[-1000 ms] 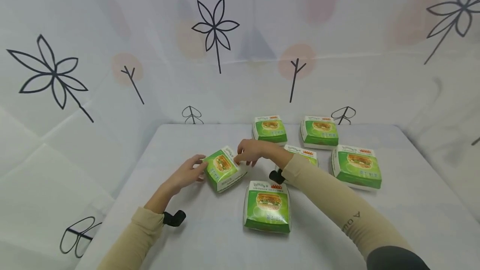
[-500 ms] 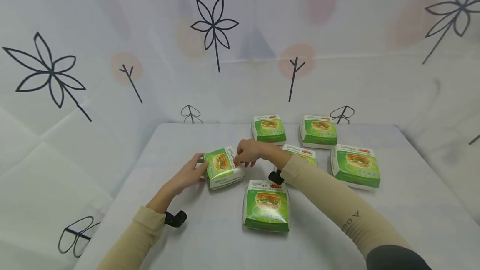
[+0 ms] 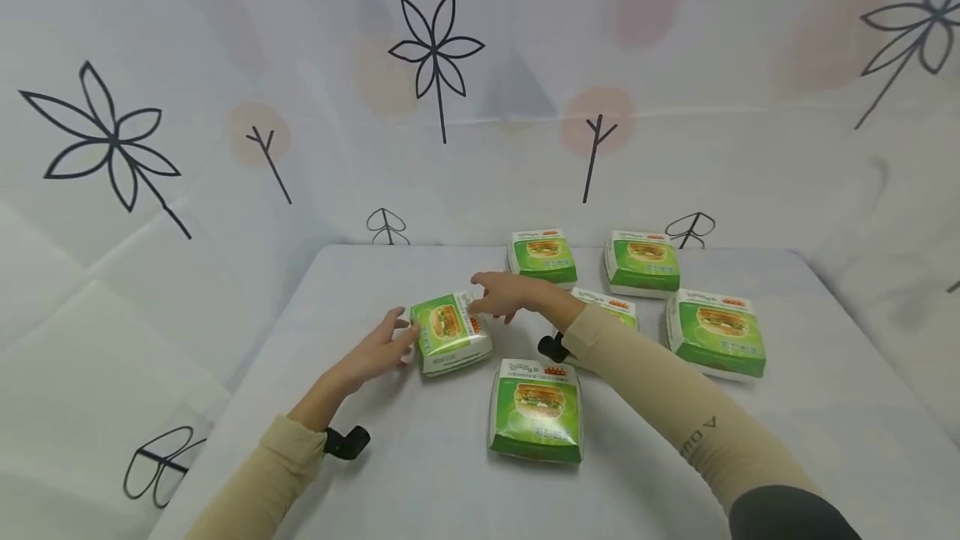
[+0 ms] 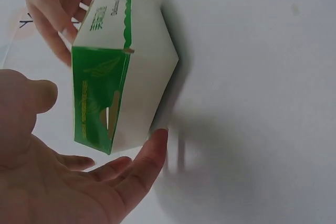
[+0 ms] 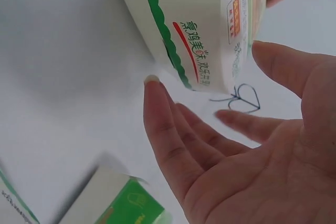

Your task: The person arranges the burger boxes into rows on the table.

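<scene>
A green-and-white burger box (image 3: 450,330) lies on the white-covered table between my two hands, turned slightly askew. At its left side is my left hand (image 3: 381,350), its fingers spread and relaxed; in the left wrist view the thumb stands clear of the box (image 4: 142,40) while the fingertips are close to its lower edge. My right hand (image 3: 506,294) hovers by its upper right corner with fingers extended. The right wrist view has that hand's thumb near or touching the box (image 5: 194,30), the other fingers apart from it.
Nearer me stands another burger box (image 3: 537,411). A further box (image 3: 609,304) is partly hidden by the right forearm. More stand at the back, one left (image 3: 543,258) and one right (image 3: 642,263), plus one at the right (image 3: 716,332). A patterned cloth (image 3: 330,65) hangs behind.
The box between the hands has turned to sit straighter. Both hands have loosened from it, and the right fingers have straightened and lifted slightly.
</scene>
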`<action>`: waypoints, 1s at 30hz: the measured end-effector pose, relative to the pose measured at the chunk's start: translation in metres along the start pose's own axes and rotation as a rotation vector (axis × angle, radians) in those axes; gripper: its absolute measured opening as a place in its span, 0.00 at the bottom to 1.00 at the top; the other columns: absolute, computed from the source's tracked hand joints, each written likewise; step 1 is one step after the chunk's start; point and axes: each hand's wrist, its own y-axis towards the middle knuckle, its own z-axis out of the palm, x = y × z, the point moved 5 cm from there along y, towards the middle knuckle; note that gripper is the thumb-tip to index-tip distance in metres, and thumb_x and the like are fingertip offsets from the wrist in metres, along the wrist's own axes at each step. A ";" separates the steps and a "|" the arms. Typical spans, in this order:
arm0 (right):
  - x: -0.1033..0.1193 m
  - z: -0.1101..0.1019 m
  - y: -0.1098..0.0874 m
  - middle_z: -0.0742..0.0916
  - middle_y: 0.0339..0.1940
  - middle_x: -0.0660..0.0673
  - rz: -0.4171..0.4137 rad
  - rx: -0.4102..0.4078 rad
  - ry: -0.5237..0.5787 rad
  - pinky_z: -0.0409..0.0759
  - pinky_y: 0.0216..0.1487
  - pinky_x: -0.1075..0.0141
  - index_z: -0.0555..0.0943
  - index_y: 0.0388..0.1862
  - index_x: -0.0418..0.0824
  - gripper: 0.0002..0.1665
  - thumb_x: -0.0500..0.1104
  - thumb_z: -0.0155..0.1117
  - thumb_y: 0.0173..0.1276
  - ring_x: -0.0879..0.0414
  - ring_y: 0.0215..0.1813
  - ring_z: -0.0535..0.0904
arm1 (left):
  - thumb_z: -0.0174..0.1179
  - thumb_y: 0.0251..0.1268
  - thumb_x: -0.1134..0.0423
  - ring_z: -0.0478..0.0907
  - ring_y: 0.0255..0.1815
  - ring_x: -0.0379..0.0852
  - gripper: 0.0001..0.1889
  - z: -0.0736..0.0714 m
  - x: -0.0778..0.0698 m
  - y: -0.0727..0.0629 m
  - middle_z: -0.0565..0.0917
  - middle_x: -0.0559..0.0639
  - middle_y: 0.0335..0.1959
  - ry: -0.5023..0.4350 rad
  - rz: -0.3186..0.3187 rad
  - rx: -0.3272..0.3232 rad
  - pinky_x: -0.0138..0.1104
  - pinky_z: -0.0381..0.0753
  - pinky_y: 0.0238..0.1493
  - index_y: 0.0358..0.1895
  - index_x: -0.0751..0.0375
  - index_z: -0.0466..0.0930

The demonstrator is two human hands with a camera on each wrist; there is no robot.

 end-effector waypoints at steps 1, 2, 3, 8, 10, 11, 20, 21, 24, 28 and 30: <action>-0.001 -0.001 0.001 0.76 0.68 0.33 -0.003 -0.004 -0.003 0.87 0.48 0.56 0.57 0.82 0.38 0.40 0.50 0.58 0.80 0.45 0.55 0.81 | 0.48 0.81 0.41 0.80 0.60 0.55 0.41 0.001 -0.001 -0.001 0.60 0.64 0.79 0.004 0.006 0.009 0.51 0.80 0.59 0.83 0.58 0.41; -0.001 -0.001 0.001 0.76 0.66 0.34 -0.007 -0.007 -0.009 0.86 0.49 0.55 0.57 0.82 0.40 0.39 0.49 0.58 0.80 0.46 0.54 0.81 | 0.49 0.80 0.40 0.80 0.60 0.55 0.42 0.003 -0.002 -0.001 0.60 0.63 0.79 0.006 0.009 0.018 0.51 0.80 0.59 0.83 0.58 0.41; -0.002 -0.001 0.002 0.77 0.65 0.34 -0.008 -0.008 -0.016 0.86 0.49 0.55 0.59 0.82 0.40 0.38 0.49 0.58 0.80 0.47 0.53 0.81 | 0.49 0.80 0.41 0.80 0.60 0.55 0.42 0.004 -0.002 0.000 0.60 0.64 0.79 0.008 0.016 0.027 0.51 0.80 0.59 0.83 0.58 0.41; -0.002 0.002 -0.001 0.76 0.66 0.35 0.004 -0.009 -0.030 0.86 0.50 0.53 0.65 0.77 0.37 0.34 0.49 0.59 0.79 0.49 0.50 0.80 | 0.49 0.81 0.44 0.79 0.62 0.57 0.38 0.004 -0.005 0.004 0.63 0.64 0.77 0.004 0.040 0.036 0.47 0.84 0.55 0.82 0.57 0.46; -0.002 0.003 -0.002 0.77 0.66 0.35 0.011 -0.013 -0.032 0.86 0.50 0.53 0.66 0.74 0.36 0.33 0.50 0.60 0.78 0.49 0.51 0.80 | 0.48 0.82 0.45 0.78 0.63 0.58 0.35 0.002 -0.004 0.007 0.64 0.64 0.76 0.012 0.043 0.033 0.45 0.85 0.53 0.82 0.57 0.49; -0.002 0.004 -0.003 0.77 0.65 0.35 0.013 -0.014 -0.034 0.86 0.50 0.52 0.67 0.73 0.36 0.32 0.50 0.60 0.78 0.49 0.51 0.80 | 0.47 0.83 0.45 0.78 0.63 0.58 0.34 0.001 -0.004 0.008 0.65 0.64 0.76 0.017 0.042 0.033 0.44 0.85 0.53 0.81 0.57 0.51; 0.001 0.003 -0.003 0.77 0.67 0.34 0.010 -0.018 -0.067 0.85 0.50 0.52 0.67 0.73 0.34 0.33 0.52 0.60 0.78 0.47 0.53 0.80 | 0.47 0.82 0.43 0.78 0.61 0.56 0.35 -0.004 -0.001 0.002 0.66 0.64 0.75 0.042 0.037 0.026 0.44 0.85 0.53 0.81 0.57 0.52; 0.002 0.003 -0.002 0.76 0.68 0.34 0.008 -0.021 -0.077 0.85 0.51 0.53 0.67 0.74 0.34 0.34 0.52 0.59 0.78 0.46 0.55 0.80 | 0.48 0.82 0.43 0.78 0.61 0.55 0.35 -0.003 0.000 0.001 0.66 0.63 0.75 0.041 0.030 0.022 0.44 0.84 0.53 0.81 0.57 0.52; 0.004 0.001 -0.002 0.75 0.71 0.33 -0.004 -0.025 -0.110 0.82 0.56 0.52 0.65 0.76 0.35 0.35 0.52 0.58 0.79 0.43 0.63 0.78 | 0.49 0.81 0.42 0.79 0.59 0.53 0.37 -0.001 0.000 -0.004 0.67 0.62 0.75 0.038 0.019 0.023 0.45 0.84 0.53 0.81 0.58 0.52; 0.009 0.001 -0.001 0.72 0.75 0.36 -0.030 -0.019 -0.175 0.75 0.67 0.50 0.65 0.78 0.35 0.36 0.53 0.56 0.80 0.42 0.74 0.69 | 0.50 0.81 0.43 0.81 0.54 0.51 0.36 0.004 -0.001 -0.007 0.67 0.63 0.75 0.041 0.014 0.039 0.44 0.84 0.51 0.81 0.59 0.53; 0.009 0.002 0.000 0.72 0.75 0.37 -0.036 -0.009 -0.208 0.73 0.70 0.49 0.67 0.77 0.35 0.35 0.53 0.55 0.80 0.42 0.76 0.67 | 0.49 0.82 0.45 0.81 0.52 0.51 0.34 0.004 -0.002 -0.007 0.67 0.65 0.74 0.050 0.017 0.040 0.44 0.84 0.49 0.80 0.59 0.55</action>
